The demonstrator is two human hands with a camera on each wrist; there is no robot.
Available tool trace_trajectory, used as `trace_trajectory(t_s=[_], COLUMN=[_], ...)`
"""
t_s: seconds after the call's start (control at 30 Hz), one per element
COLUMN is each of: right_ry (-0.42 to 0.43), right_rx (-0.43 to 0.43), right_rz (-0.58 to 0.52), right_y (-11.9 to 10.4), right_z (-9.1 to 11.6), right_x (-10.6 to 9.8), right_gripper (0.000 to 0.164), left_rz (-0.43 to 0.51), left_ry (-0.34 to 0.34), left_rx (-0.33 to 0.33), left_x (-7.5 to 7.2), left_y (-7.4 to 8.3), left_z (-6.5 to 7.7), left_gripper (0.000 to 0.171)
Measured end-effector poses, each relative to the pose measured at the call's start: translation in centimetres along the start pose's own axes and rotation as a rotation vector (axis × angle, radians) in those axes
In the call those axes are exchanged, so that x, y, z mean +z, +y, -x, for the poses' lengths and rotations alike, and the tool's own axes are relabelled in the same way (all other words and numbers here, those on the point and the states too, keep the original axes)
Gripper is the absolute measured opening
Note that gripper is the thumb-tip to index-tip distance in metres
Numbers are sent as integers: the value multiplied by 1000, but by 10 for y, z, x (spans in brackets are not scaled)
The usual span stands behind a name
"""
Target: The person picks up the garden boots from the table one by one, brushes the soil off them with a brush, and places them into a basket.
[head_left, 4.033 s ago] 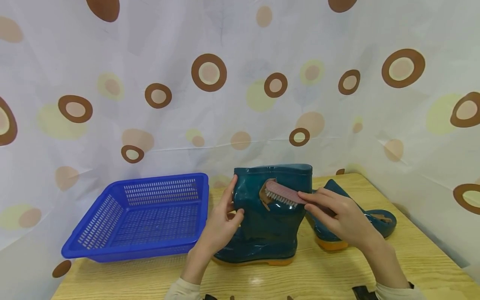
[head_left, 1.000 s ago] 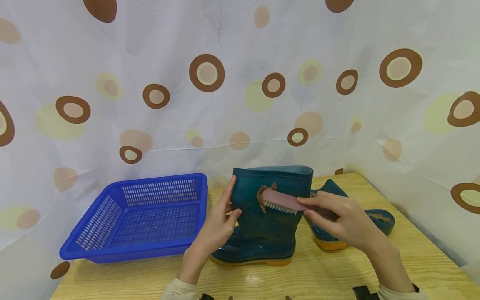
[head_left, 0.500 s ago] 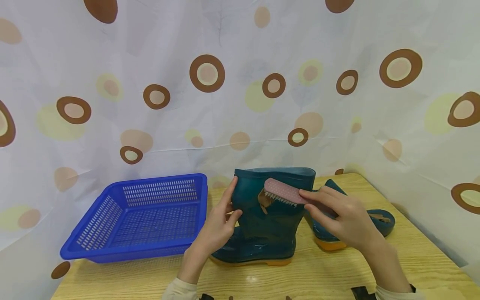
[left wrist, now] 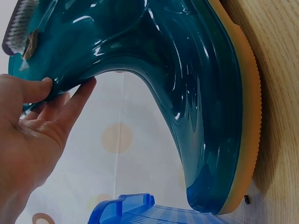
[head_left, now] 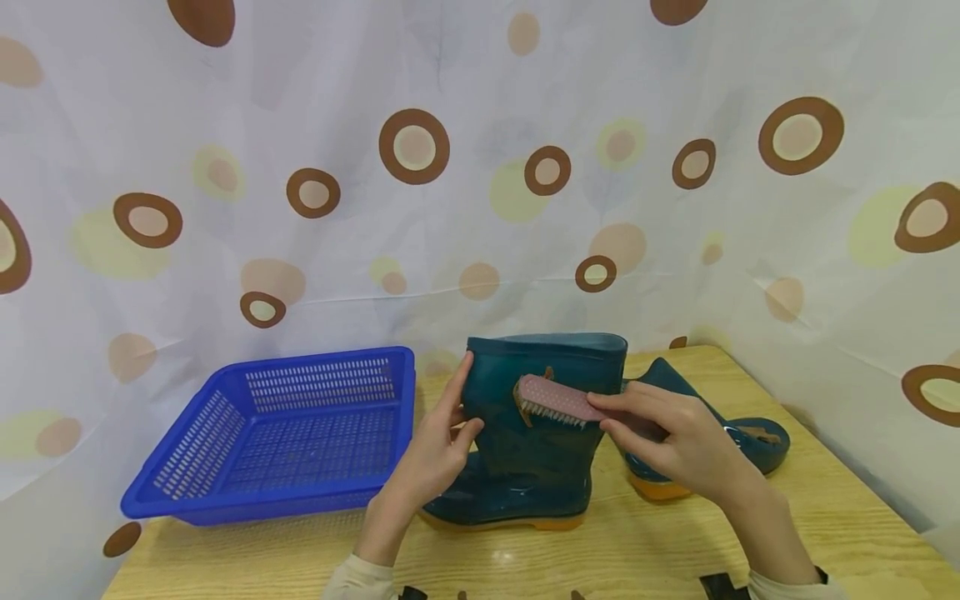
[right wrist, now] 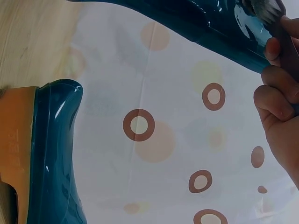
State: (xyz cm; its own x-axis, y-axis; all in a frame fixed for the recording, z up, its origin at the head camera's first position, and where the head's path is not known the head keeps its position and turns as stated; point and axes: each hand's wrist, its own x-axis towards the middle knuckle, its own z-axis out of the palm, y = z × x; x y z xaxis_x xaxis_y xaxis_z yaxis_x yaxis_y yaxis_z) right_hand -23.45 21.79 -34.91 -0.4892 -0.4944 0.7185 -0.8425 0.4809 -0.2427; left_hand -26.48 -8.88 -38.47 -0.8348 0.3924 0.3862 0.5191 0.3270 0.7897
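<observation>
A dark green rubber boot with an orange sole stands upright on the table. My left hand holds the left edge of its shaft, thumb in front and fingers behind, as the left wrist view also shows. The fingers of my right hand are curled round the handle of a pink scrub brush. Its white bristles are against the boot's shaft, over a ragged brown patch that the brush partly covers.
A second green boot, with a brown mark, lies behind my right hand. To the left stands a blue perforated plastic basket. Both are on the wooden table, and a patterned curtain hangs close behind.
The brush has gone up and down over the brown patch; since half a second ago it has shifted down and left with my right hand. My left hand keeps its hold on the boot.
</observation>
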Motion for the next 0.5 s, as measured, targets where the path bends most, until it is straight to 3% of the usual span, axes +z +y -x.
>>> trace_trajectory(t_s=[0.27, 0.5], right_ry=[-39, 133], right_rx=[-3, -127], right_rz=[-38, -2], right_y=[1, 3], right_z=[2, -1], right_x=[0, 0], right_gripper=[44, 26], left_rz=[18, 14], left_ry=[-5, 1], left_rx=[-12, -7], left_x=[0, 0], left_y=[-2, 0], left_z=[0, 0], left_gripper=[84, 84])
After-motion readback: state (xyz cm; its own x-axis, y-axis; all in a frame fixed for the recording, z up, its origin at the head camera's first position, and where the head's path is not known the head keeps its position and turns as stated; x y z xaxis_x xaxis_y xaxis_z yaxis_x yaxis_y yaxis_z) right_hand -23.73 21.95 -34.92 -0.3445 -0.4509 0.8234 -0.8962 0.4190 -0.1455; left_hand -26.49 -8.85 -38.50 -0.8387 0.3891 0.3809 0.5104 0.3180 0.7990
